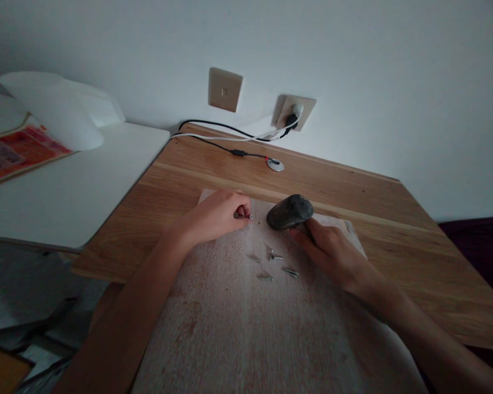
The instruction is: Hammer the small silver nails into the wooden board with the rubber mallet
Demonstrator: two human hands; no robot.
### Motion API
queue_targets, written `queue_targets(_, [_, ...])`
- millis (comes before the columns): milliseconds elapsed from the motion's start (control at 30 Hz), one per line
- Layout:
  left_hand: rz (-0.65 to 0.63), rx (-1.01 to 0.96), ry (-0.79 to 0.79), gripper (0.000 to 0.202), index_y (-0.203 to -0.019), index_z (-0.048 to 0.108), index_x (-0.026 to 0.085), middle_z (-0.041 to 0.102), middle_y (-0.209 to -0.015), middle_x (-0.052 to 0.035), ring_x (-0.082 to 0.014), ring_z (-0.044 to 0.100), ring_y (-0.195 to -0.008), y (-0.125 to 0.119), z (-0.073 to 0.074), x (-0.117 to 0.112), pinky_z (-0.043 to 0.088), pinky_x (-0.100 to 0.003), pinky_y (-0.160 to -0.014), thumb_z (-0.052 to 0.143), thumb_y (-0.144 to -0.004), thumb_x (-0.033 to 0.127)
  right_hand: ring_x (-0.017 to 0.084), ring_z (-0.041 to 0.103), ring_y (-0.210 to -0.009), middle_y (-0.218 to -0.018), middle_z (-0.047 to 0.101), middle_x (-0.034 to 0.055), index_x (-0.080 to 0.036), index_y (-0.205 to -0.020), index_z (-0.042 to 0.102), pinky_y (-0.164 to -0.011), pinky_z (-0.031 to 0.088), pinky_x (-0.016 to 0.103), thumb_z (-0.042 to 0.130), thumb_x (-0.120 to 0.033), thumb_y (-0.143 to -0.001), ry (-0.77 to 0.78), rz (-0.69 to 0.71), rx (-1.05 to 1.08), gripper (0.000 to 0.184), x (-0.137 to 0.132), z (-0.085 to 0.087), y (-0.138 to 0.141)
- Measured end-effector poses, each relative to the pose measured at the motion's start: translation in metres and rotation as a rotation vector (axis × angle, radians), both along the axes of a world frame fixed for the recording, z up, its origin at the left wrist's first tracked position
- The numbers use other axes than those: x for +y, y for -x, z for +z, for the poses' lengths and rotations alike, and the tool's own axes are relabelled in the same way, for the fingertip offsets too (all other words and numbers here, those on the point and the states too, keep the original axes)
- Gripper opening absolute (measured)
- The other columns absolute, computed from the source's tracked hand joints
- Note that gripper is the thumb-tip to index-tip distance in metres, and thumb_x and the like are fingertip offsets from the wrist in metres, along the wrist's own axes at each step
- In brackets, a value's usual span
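My left hand [225, 210] is closed in a pinch over the far left part of a pale wooden board [230, 328]. Small round screw heads [250, 217] show at its fingertips; their shanks are mostly hidden. My right hand [332, 249] is wrapped round the handle of a black-headed mallet [290, 212]. The mallet head is over the board, to the right of my left hand and apart from it. Several loose silver screws [290, 272] lie on the board between and nearer than my hands.
Beneath the board is a brown wooden table [328, 183] against the wall. Black and white cables [230, 137] run along its back to a wall socket [296, 112]. At left, a white table [119, 180] bears a white curved object [61, 109] and a red printed packet [20, 150].
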State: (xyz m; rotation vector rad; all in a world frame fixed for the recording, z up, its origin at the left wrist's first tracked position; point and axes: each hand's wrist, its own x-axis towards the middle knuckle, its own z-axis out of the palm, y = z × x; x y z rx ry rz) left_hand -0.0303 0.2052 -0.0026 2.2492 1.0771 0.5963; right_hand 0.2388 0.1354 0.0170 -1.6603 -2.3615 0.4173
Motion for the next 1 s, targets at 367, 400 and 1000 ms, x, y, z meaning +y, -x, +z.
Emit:
queue_targets(367, [-0.003,-0.003,-0.019,0.008,-0.083,0.073,0.017,0.071,-0.082,-0.0001,-0.0143,0.062,-0.075,0.0003,-0.0010,-0.0009,0.043,-0.028,-0.070,0.072,-0.083,0.010,0.025,0.071,-0.068,-0.071,0.072,0.0068,-0.026,-0.090,0.051,-0.060,0.042,0.033,0.039,-0.042,-0.107,-0.004,0.005,0.005,0.026,-0.0008,0.0003,0.0004])
queue_targets(400, [-0.003,-0.002,-0.021,0.008,-0.083,0.073,0.017,0.071,-0.082,-0.0001,-0.0142,0.062,-0.075,0.0000,-0.0006,-0.0009,0.042,-0.027,-0.070,0.072,-0.083,0.009,0.025,0.072,-0.068,-0.071,0.072,0.0067,-0.026,-0.091,0.051,-0.060,0.042,0.033,0.038,-0.042,-0.107,-0.002,0.007,0.005,0.026,-0.0009,0.0001,0.0002])
queue_targets(1000, [-0.036,-0.021,-0.057,0.012,-0.080,0.072,0.017,0.069,-0.079,0.0005,-0.0136,0.061,-0.073,-0.0009,-0.0003,-0.0006,0.040,-0.026,-0.067,0.069,-0.081,0.005,0.025,0.069,-0.064,-0.067,0.070,0.0055,-0.025,-0.090,0.052,-0.059,0.041,0.033,0.040,-0.042,-0.105,-0.009,-0.024,-0.019,0.026,-0.0011,0.0004,0.0018])
